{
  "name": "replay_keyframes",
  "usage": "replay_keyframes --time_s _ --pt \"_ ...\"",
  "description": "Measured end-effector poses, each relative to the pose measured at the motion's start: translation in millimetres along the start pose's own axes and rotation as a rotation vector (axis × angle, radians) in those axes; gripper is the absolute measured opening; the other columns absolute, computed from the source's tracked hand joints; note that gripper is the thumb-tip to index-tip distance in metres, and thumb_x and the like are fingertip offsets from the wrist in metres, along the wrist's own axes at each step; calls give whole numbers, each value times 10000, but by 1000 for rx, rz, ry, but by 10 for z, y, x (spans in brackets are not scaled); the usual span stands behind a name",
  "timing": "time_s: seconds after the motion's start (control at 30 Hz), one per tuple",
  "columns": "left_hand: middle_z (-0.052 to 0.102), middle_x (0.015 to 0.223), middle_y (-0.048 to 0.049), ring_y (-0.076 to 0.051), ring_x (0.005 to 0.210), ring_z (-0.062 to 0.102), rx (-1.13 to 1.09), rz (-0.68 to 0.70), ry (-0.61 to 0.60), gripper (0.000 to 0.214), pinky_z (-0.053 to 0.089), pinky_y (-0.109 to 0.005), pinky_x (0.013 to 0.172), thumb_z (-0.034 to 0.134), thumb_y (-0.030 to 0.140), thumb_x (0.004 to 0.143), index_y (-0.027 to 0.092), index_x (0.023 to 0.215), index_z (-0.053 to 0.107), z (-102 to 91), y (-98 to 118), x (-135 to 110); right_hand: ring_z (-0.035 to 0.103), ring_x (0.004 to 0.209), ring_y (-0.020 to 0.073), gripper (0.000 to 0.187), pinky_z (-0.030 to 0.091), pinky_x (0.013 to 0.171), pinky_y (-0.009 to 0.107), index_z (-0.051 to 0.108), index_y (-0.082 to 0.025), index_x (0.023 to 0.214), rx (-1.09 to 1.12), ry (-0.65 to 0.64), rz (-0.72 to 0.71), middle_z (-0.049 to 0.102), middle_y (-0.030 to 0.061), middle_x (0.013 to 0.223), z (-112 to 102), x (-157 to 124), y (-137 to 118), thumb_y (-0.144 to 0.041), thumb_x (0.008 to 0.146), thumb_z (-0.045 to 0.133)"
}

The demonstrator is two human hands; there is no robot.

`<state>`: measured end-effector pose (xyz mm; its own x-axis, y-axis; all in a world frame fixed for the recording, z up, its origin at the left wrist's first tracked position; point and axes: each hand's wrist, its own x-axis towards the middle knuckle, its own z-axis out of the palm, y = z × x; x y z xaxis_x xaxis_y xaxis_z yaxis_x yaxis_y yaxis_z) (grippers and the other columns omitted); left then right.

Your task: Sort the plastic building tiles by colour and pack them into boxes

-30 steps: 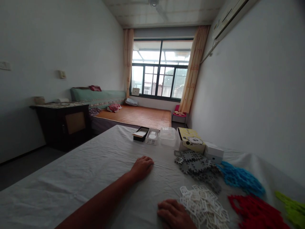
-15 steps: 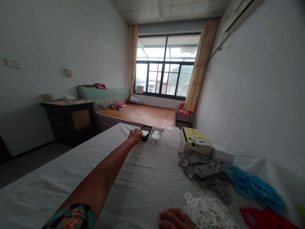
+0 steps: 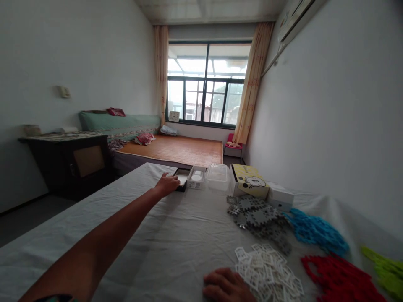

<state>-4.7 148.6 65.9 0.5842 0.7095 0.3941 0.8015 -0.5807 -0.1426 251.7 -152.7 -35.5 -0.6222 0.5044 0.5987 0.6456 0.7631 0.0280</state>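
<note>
I cannot tell the grip of the left hand, at a black box holding something white, or the right hand, by white pieces.

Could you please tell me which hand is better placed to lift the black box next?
Probably the left: the left hand is at the left side of the black box, its arm stretched out. The right hand lies nearer the body, beside the white pieces.
</note>
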Motion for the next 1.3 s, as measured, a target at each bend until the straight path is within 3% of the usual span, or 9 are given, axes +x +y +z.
replay_keyframes --time_s 0.17,0.33,0.47,0.57,0.63,0.83,1.03,1.17,1.3 --pt "656 851 -37 -174 839 608 -13 79 -6 168 260 -425 1006 511 200 813 240 761 666 -227 162 -496 619 877 128 146 486 724 201 551 -274 1015 7 -5 8 699 -30 1004 -56 20 -49 -285 871 538" --pt "663 905 -43 -178 886 595 -34 186 67 219 286 -392 1007 443 224 883 268 924 653 -634 311 -1011 598 948 141 231 480 810 215 563 -271 1056 68 -90 76 679 -23 1075 -215 52 -133 -215 832 560" --pt "666 1006 -37 -191 949 591 -92 2 196 254 371 -337 919 418 332 910 286 1040 631 -924 327 -1282 574 1009 154 277 476 856 244 574 -273 1083 133 -157 168 663 -13 1115 -339 74 -213 -184 822 545" --pt "666 971 -5 -161 859 615 -175 -166 213 307 434 -247 747 371 403 919 275 1026 629 -1000 307 -1406 565 1027 156 268 473 878 262 588 -273 1075 162 -173 226 656 -7 1122 -391 104 -281 -177 835 517" --pt "660 926 4 -145 807 618 -225 -205 195 339 435 -218 677 344 429 924 262 994 630 -1029 318 -1432 562 1031 158 255 474 885 273 595 -269 1065 175 -177 257 655 1 1118 -416 128 -325 -178 848 498" --pt "638 903 -22 -161 864 590 -272 -116 236 343 433 -241 752 324 403 939 220 998 608 -1272 563 -1248 566 1037 161 230 484 892 301 599 -269 1051 211 -206 287 654 9 1105 -476 155 -374 -188 886 462" --pt "626 910 -19 -161 916 567 -370 66 127 326 423 -251 810 324 387 948 238 1016 606 -1456 1053 -1178 586 1065 148 340 500 901 290 499 -230 1220 103 84 371 594 73 1220 -480 217 -416 -172 896 414" --pt "626 911 -23 -165 921 565 -446 119 98 324 421 -258 824 323 383 949 248 1001 613 -1469 1371 -1199 604 1044 172 343 523 857 285 500 -220 1201 70 -17 358 569 81 1249 -485 306 -546 -258 860 516" --pt "615 859 -19 -167 879 568 -472 148 109 314 422 -254 781 333 378 943 240 940 615 -1515 1507 -1174 646 860 140 119 526 762 237 586 -227 954 7 -102 339 632 38 1085 -513 337 -614 -204 871 503"
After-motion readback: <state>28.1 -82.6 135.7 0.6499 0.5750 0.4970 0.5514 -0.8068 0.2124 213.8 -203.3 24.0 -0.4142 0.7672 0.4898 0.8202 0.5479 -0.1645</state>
